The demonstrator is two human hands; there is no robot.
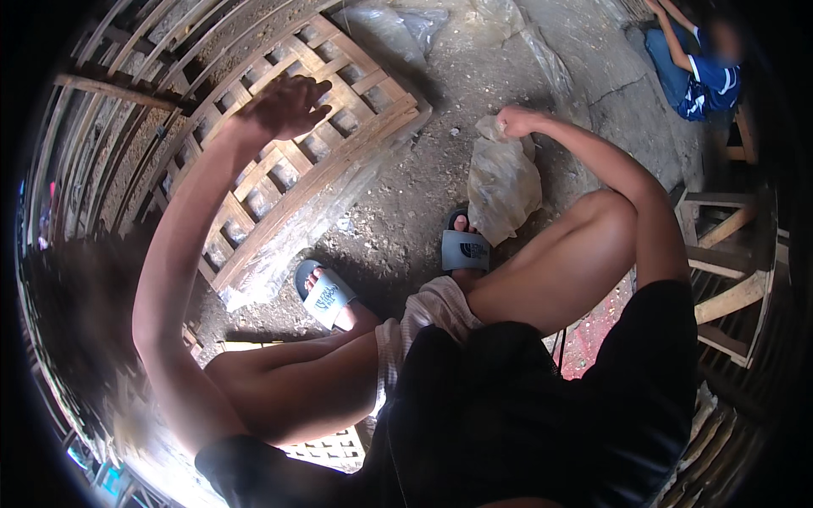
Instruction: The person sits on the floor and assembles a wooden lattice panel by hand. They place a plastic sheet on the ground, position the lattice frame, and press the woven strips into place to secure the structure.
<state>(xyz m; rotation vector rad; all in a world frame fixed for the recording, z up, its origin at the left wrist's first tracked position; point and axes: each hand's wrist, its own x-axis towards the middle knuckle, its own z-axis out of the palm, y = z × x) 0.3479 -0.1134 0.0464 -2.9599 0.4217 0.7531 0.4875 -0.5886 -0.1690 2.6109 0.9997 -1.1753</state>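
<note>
My right hand (516,122) is closed on the top of a crumpled, cloudy clear plastic bag (506,182). The bag hangs down in front of my right foot and looks limp; whether anything lies inside I cannot tell. On the other side, my left hand (290,107) is raised over a woven wooden lattice panel (279,173), its fingers loosely bent and apart, holding nothing. Whether that hand touches the wood is not clear. The panel has a plank frame and rests at a slant on the floor.
Clear plastic sheeting (318,216) lies along the panel's near edge. My feet wear grey slide sandals (326,300) on a dusty floor (398,182). Slatted wood (127,42) stands at the left, a wooden frame (732,296) at the right. Another person (699,72) sits far right.
</note>
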